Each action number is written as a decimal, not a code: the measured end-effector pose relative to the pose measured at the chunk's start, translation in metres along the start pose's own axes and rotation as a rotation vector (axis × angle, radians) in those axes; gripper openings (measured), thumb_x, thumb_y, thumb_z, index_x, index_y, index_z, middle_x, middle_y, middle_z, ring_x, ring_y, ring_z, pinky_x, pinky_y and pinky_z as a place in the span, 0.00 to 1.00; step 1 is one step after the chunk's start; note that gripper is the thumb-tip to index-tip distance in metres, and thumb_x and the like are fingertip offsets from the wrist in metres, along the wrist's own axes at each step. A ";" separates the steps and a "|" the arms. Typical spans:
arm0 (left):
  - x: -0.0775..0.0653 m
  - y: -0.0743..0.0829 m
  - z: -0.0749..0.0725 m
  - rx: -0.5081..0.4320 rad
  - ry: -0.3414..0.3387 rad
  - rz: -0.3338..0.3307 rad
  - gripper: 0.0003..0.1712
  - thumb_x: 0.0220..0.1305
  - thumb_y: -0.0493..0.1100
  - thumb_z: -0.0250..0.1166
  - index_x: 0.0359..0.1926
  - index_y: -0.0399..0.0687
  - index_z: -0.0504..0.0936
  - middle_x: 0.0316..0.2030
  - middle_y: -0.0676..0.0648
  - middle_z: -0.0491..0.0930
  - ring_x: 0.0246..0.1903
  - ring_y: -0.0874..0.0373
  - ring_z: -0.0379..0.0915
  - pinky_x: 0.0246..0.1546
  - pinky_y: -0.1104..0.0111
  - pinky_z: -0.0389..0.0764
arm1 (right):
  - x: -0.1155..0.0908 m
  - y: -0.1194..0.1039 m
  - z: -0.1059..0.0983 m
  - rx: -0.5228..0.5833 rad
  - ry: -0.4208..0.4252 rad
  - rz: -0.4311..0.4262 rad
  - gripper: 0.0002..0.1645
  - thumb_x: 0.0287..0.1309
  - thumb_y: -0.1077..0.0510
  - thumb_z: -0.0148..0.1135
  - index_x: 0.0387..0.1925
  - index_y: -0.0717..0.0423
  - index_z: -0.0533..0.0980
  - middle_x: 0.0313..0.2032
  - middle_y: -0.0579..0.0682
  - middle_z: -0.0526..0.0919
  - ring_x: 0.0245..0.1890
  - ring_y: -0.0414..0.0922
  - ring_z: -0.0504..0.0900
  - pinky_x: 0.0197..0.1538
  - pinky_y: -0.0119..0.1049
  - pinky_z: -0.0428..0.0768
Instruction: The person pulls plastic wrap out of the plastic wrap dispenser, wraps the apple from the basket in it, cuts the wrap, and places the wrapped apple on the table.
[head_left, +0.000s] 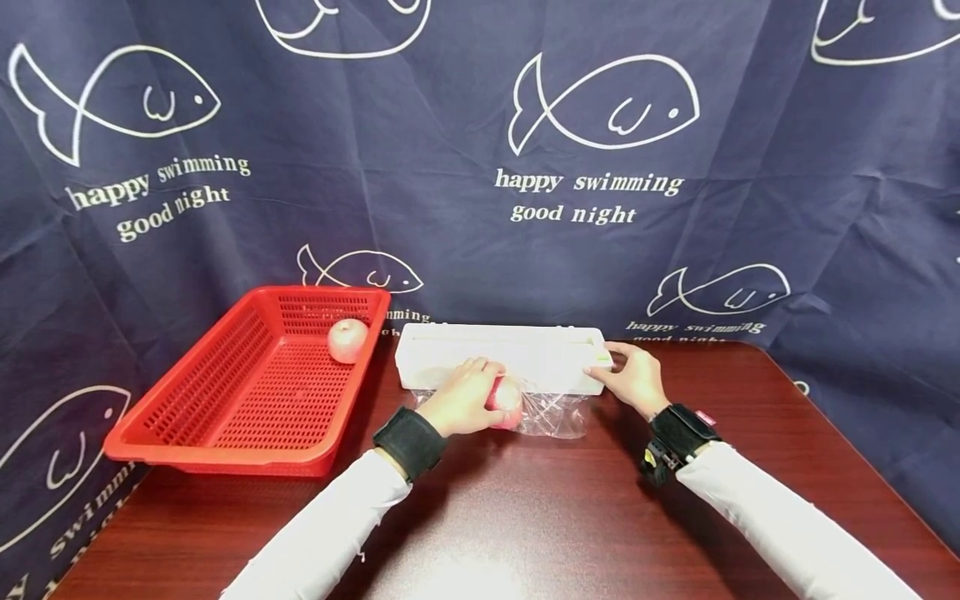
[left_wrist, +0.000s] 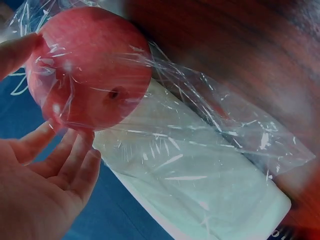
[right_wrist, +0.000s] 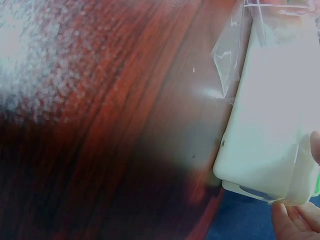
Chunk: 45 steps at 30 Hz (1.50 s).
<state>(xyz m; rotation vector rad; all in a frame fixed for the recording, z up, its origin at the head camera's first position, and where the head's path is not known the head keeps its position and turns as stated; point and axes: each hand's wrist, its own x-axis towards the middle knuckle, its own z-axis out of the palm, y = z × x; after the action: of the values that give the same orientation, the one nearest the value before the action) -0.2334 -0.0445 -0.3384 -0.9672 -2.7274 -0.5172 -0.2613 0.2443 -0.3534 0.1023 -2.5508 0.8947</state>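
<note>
My left hand (head_left: pixel 461 400) holds a red apple (head_left: pixel 509 398) in front of the white cling film dispenser (head_left: pixel 442 352), thumb and fingertips at its sides. Clear cling film (head_left: pixel 558 419) lies over the apple and trails to its right along the dispenser's front; in the left wrist view the film (left_wrist: pixel 225 125) is wrinkled and stretched across the white case. At the dispenser's right end, my right hand (head_left: pixel 636 379) pinches the case between thumb and fingers, close by a small yellow-green part (head_left: pixel 603 357).
A red plastic basket (head_left: pixel 217 454) stands on the left of the brown wooden table (head_left: pixel 540 508), with one pale apple (head_left: pixel 347 341) inside at its right wall. A dark blue curtain (head_left: pixel 450 125) with white fish prints hangs right behind the table.
</note>
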 end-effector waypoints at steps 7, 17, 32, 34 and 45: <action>-0.003 -0.003 0.002 0.013 0.040 0.016 0.25 0.49 0.50 0.73 0.43 0.44 0.73 0.35 0.47 0.75 0.40 0.54 0.70 0.47 0.63 0.73 | 0.001 -0.004 0.002 0.011 -0.016 -0.010 0.33 0.44 0.56 0.74 0.52 0.67 0.77 0.46 0.65 0.84 0.39 0.57 0.87 0.41 0.41 0.84; -0.005 0.002 0.000 0.070 0.075 0.019 0.25 0.51 0.50 0.70 0.46 0.42 0.75 0.39 0.45 0.78 0.43 0.51 0.73 0.50 0.60 0.74 | 0.001 -0.005 0.001 -0.001 -0.016 -0.011 0.32 0.44 0.56 0.74 0.52 0.67 0.77 0.46 0.65 0.84 0.39 0.57 0.87 0.42 0.45 0.83; -0.005 0.009 -0.003 0.077 0.063 0.018 0.23 0.51 0.48 0.69 0.45 0.41 0.75 0.40 0.45 0.79 0.43 0.51 0.73 0.50 0.60 0.74 | 0.001 -0.002 0.000 -0.008 -0.003 -0.010 0.33 0.44 0.55 0.74 0.52 0.66 0.77 0.45 0.65 0.85 0.39 0.57 0.87 0.40 0.41 0.82; -0.006 0.010 -0.003 0.081 0.059 0.020 0.23 0.51 0.48 0.69 0.46 0.42 0.75 0.41 0.45 0.79 0.44 0.51 0.74 0.50 0.60 0.74 | 0.001 -0.002 -0.001 -0.005 -0.003 -0.008 0.33 0.44 0.55 0.74 0.52 0.66 0.77 0.44 0.65 0.85 0.39 0.56 0.87 0.40 0.40 0.82; -0.010 0.014 0.000 0.092 0.035 0.057 0.24 0.49 0.48 0.70 0.46 0.43 0.75 0.41 0.46 0.79 0.46 0.52 0.74 0.53 0.62 0.74 | -0.002 -0.003 -0.002 0.003 -0.012 0.012 0.33 0.44 0.55 0.74 0.52 0.67 0.77 0.45 0.66 0.84 0.40 0.57 0.87 0.39 0.38 0.83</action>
<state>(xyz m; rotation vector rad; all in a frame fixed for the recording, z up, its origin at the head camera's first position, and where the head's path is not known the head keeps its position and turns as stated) -0.2168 -0.0398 -0.3379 -0.9996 -2.6587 -0.3913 -0.2581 0.2434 -0.3509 0.0940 -2.5638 0.9044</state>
